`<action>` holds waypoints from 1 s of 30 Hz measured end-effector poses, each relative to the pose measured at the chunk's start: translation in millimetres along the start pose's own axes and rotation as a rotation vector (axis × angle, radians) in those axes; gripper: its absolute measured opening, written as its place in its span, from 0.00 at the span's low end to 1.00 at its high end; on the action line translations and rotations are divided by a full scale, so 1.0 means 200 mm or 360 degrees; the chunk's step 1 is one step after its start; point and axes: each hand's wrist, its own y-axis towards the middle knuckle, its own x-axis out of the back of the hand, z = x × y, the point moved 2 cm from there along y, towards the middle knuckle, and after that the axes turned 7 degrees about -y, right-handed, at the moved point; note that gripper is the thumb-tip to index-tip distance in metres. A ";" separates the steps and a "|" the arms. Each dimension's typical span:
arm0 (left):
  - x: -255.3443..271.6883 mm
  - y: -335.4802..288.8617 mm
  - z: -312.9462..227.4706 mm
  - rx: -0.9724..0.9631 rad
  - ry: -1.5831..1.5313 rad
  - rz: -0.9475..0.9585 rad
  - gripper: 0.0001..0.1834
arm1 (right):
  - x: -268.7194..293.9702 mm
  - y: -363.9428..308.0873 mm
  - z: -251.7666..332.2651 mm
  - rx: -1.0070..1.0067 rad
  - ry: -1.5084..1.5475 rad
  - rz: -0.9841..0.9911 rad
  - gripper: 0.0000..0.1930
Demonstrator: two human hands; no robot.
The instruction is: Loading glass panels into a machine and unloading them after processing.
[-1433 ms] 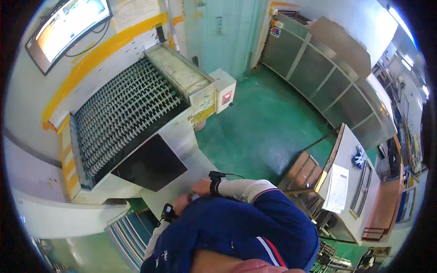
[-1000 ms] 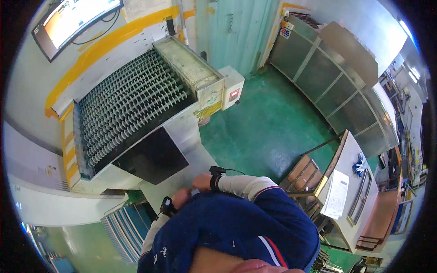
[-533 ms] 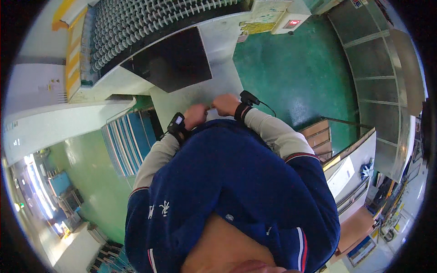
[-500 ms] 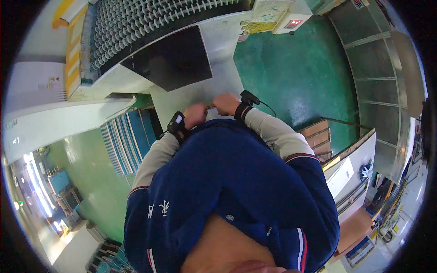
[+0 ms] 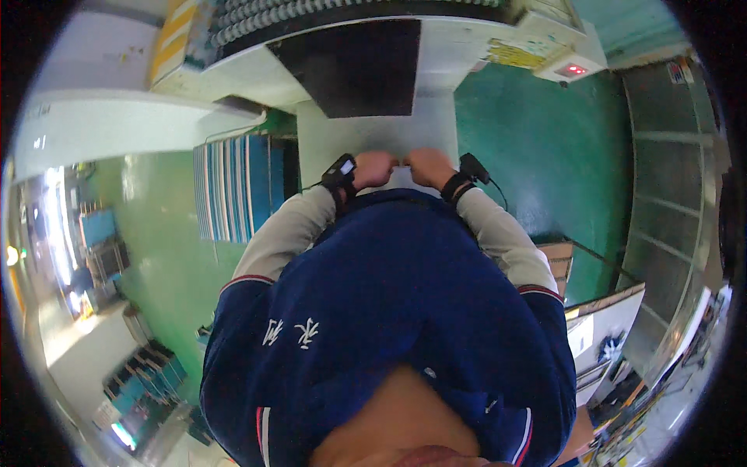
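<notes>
L hand [image 5: 374,167] and R hand [image 5: 427,166]: both curled narrow, knuckles nearly touching, resting on pale grey shelf [image 5: 366,136] at machine front, just below black panel [image 5: 356,66]. Cannot tell if anything is gripped. Black wrist devices [image 5: 340,170] on both arms.

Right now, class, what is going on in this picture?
A person in a navy vest stands at a white machine on a green floor. Both hands are closed and held close together in front of the chest, over a pale sheet below a black panel. The left hand and right hand seem to pinch something small between them; what it is cannot be made out. Each wrist wears a black device.
</notes>
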 end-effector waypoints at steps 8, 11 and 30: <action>-0.06 0.03 0.07 0.0031 0.0077 0.0025 0.22 | 0.14 -0.03 0.08 0.0056 0.0019 0.0000 0.14; -0.11 0.06 0.11 -0.0066 -0.0021 -0.0083 0.20 | 0.04 0.01 0.03 0.0029 -0.0019 0.0011 0.13; -0.15 -0.09 0.01 -0.0237 -0.0148 -0.0174 0.11 | -0.07 -0.08 0.06 0.0040 -0.0089 0.0101 0.13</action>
